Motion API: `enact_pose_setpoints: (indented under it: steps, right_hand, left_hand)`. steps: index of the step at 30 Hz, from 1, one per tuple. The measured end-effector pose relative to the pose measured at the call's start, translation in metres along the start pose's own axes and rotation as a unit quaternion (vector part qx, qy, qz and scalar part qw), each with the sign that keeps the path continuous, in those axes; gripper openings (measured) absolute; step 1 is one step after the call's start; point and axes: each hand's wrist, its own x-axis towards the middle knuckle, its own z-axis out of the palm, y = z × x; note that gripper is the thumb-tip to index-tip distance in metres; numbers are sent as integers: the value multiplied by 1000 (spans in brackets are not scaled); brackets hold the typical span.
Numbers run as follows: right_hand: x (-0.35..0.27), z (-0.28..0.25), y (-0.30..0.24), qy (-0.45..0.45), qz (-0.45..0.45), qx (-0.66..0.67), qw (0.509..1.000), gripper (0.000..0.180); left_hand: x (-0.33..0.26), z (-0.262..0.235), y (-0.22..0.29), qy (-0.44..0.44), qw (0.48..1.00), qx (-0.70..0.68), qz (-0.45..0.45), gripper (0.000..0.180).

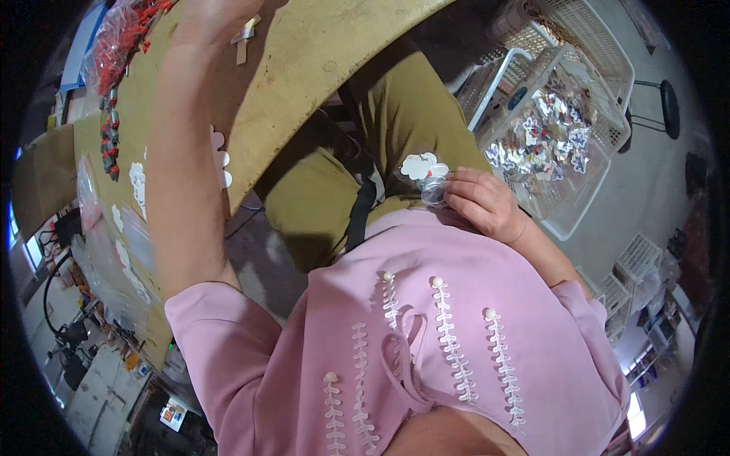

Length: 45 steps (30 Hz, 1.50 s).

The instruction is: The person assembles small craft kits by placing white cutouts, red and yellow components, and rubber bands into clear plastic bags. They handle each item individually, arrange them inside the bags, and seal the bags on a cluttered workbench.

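My left arm reaches across the tan table (319, 68) to the top edge of the view. There my left hand (220, 14) is smeared by motion and partly cut off, so its fingers and anything in them cannot be made out. Beside it on the table lies a small shiny piece (245, 32) with a tan strip. Over my lap, my right hand (483, 199) has its fingers closed on a small clear plastic bag (434, 190). White cloud-shaped cards (420, 166) with a touch of red show at the bag's upper end, just above my thigh.
White plastic baskets (608, 45) stand at the right, one filled with several small clear packets (551, 125). Red pieces in clear plastic (118, 57) and a row of grey-red pieces (110, 140) lie along the table's left. White scalloped cards (220, 157) sit beside my left forearm.
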Motion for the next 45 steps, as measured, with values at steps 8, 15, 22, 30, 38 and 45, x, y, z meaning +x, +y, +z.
enact_pose_setpoints:
  steps: [8, 15, 22, 30, 38, 45]
  right_hand:
    - [1, 4, -1, -11, 2, 5, 1000, 25]
    - [18, -1, -8, -6, 20, 34, 999, 30]
    - [60, -16, -23, -36, 44, 27, 998, 23]
    - [91, -16, -41, -34, 22, 46, 998, 23]
    - [98, -12, -45, -49, 52, 75, 995, 25]
    - [107, -3, -47, -56, 22, 109, 992, 24]
  left_hand:
    - [-80, -26, -5, 3, 966, -236, 105, 21]
    - [-171, 3, -6, -53, 884, -464, -21, 19]
    - [-220, 31, -18, -36, 824, -564, -31, 15]
    - [-247, 71, 14, 52, 933, -343, 94, 17]
    - [-250, 68, -7, 56, 971, -57, 224, 16]
    - [-256, 63, -6, 5, 974, -25, 223, 13]
